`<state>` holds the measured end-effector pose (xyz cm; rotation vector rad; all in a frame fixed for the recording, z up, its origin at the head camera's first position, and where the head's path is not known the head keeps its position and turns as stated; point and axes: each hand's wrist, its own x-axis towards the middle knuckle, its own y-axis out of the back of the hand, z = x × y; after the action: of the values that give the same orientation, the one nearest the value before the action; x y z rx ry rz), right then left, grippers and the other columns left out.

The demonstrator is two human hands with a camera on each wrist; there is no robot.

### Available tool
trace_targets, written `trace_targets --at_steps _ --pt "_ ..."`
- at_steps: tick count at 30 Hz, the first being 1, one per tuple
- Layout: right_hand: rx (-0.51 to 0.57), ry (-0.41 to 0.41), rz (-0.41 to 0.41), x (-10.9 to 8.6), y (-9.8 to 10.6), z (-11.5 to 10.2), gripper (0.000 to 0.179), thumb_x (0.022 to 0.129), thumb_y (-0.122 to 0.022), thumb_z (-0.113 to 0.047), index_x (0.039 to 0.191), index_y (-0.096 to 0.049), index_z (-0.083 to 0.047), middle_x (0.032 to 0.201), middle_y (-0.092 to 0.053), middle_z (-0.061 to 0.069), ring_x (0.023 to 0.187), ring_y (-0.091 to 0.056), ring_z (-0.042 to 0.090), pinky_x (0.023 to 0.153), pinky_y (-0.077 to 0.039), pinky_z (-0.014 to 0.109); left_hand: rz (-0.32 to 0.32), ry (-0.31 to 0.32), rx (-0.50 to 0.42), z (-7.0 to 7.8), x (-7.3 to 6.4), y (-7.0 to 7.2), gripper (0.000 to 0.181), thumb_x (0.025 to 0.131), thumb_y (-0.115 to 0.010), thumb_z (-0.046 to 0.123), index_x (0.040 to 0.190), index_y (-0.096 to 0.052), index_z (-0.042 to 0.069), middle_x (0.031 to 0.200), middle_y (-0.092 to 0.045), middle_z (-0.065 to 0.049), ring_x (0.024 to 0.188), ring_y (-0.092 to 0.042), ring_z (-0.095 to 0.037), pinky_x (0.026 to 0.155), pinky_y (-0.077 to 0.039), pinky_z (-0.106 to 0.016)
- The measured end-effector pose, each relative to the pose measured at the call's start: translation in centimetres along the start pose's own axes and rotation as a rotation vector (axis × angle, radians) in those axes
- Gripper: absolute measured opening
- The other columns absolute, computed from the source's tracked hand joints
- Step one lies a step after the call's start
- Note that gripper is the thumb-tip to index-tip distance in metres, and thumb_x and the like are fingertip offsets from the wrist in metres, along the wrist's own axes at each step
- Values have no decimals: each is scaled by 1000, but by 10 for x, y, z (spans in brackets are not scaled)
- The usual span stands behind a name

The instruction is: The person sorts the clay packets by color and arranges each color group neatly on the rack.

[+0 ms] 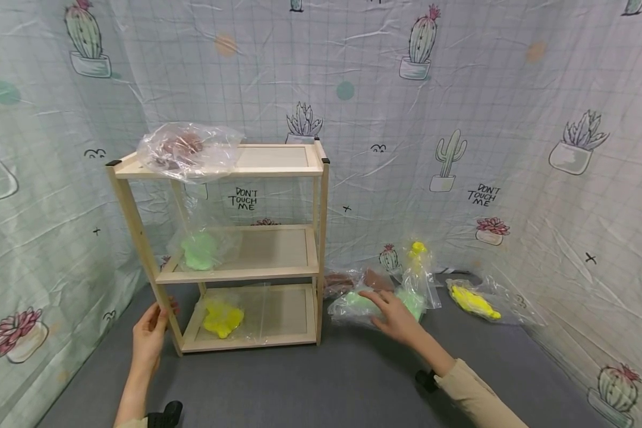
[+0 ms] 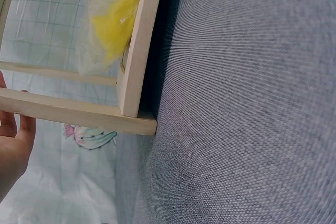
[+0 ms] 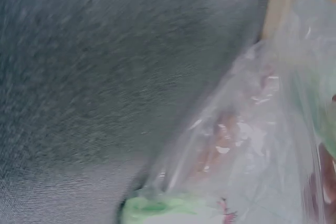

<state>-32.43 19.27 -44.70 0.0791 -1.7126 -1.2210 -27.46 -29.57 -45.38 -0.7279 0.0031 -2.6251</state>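
Observation:
A wooden three-tier shelf [image 1: 241,275] stands left of the middle. At its front left post [image 2: 63,109], low down, my left hand [image 1: 150,333] has its fingers curled round the wood. My right hand [image 1: 397,316] is over a pile of clear plastic bags right of the shelf, fingers reaching out across a bag with light green contents [image 1: 359,301]. More green [image 1: 413,302] shows beside that hand, and bags with brown contents [image 1: 377,279] lie behind it. In the right wrist view, crinkled clear plastic [image 3: 247,135] fills much of the lower right.
On the shelf are a bag with brown contents [image 1: 184,148] on top, a green one [image 1: 199,249] in the middle and a yellow one [image 1: 223,317] below. Two yellow-filled bags, one upright [image 1: 418,261], one lying [image 1: 473,302], are farther right. A printed curtain [image 1: 353,131] encloses the grey table [image 1: 278,386].

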Motion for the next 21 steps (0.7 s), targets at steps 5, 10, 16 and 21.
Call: trace_targets --at_steps 5,10,16,21 --pt "-19 -36 103 4 11 -7 63 65 -77 -8 122 -51 -15 78 -52 -3 63 -40 5 57 -34 22 14 16 2 0 2 0 33 92 -44 9 118 -49 -10 90 -64 18 81 -61 5 69 -42 -8" --pt "-22 -93 161 7 21 -15 56 64 -77 -8 114 -55 -13 74 -44 -3 61 -27 2 57 -26 19 17 24 6 1 2 0 33 92 -45 10 118 -50 -9 90 -64 19 81 -61 6 69 -42 -8" --pt "-59 -93 258 10 32 -24 45 68 -70 -17 109 -55 -9 74 -43 1 61 -27 5 58 -26 22 21 28 0 1 0 0 34 92 -45 9 118 -48 -12 89 -64 18 81 -61 5 70 -42 -7" --pt "-116 -54 347 18 44 -35 41 85 -48 -40 109 -54 -7 77 -43 5 63 -33 13 59 -26 28 25 34 24 2 0 -1 33 92 -45 11 117 -50 -10 89 -64 19 80 -60 6 68 -42 -8"
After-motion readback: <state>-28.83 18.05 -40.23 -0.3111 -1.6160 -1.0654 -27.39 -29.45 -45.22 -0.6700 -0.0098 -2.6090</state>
